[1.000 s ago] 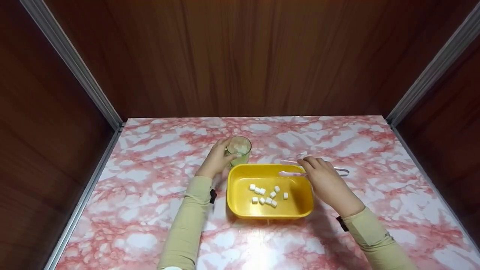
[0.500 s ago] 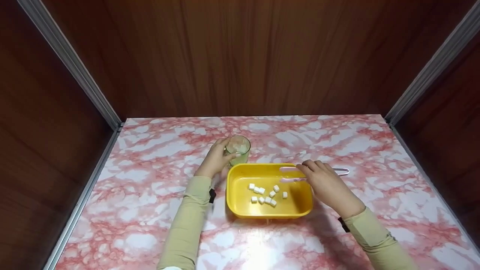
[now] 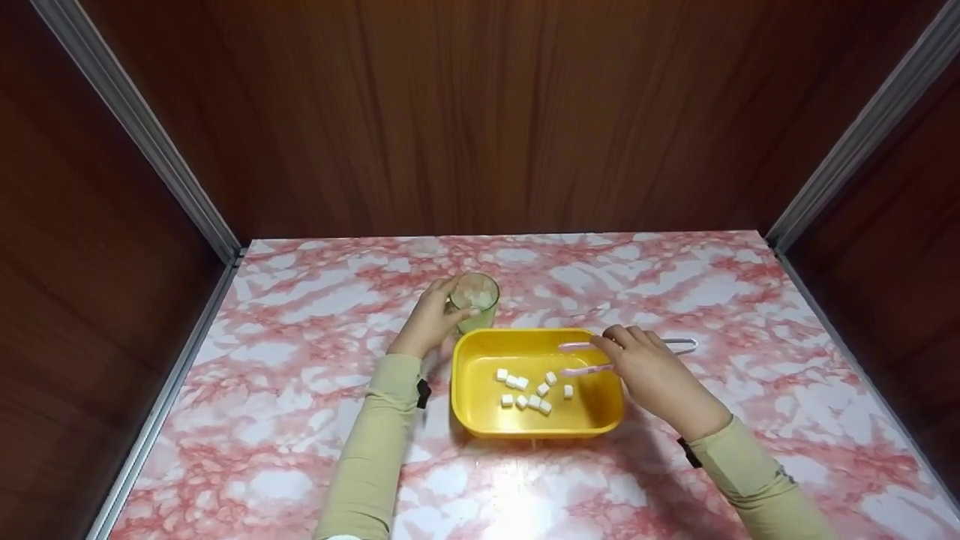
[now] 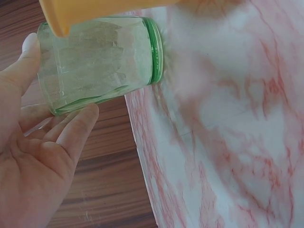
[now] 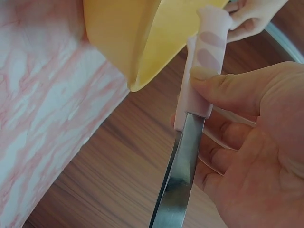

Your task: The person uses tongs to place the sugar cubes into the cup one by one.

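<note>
My left hand (image 3: 429, 322) holds a clear green drinking glass (image 4: 99, 61) upright on the table, thumb on one side and fingers on the other. Pale patches show inside the glass in the head view; whether they are contents cannot be told. My right hand (image 3: 646, 367) pinches a pair of metal tongs (image 5: 180, 175) by their pink tip covers (image 5: 213, 42), thumb on one arm and fingers on the other. The tongs' spread tips hang over the right part of a yellow tray (image 3: 463, 390), with nothing between them. Several small white cubes (image 3: 507, 400) lie on the tray's floor.
The pink-and-white marbled table (image 3: 300, 375) extends around the tray. The glass stands just behind the tray's far left rim. Dark wood-grain panels (image 3: 480, 120) rise at the back and sides, with metal posts (image 3: 142, 135) at the corners.
The tongs have come nearer, from the tray's far rim to over its inside, and their two tips both show over it. The left hand and glass have stayed put.
</note>
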A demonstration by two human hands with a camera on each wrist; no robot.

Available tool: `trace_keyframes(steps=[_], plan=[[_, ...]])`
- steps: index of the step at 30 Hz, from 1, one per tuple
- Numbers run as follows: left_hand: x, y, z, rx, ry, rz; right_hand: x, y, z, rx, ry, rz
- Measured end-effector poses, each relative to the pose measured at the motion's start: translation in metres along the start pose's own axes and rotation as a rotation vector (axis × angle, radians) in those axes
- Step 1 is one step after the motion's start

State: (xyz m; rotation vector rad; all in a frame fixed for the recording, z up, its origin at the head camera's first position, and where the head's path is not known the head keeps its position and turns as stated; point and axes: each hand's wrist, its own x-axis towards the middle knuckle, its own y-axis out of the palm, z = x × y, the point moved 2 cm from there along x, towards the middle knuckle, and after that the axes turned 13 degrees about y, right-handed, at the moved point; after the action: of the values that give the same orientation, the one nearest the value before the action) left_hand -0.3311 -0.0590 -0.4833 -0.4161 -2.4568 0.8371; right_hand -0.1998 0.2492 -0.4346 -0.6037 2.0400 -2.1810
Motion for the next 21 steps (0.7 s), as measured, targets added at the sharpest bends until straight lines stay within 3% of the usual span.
trace_keyframes(steps=[11, 21], plan=[[0.0003, -0.0002, 0.0012, 0.015, -0.001, 0.000, -0.0015, 0.0034, -0.0002, -0.009, -0.055, 0.010], [-0.0003, -0.0006, -0.0009, 0.011, -0.021, 0.009, -0.0008, 0.0076, 0.0021, -0.078, -0.100, 0.055]])
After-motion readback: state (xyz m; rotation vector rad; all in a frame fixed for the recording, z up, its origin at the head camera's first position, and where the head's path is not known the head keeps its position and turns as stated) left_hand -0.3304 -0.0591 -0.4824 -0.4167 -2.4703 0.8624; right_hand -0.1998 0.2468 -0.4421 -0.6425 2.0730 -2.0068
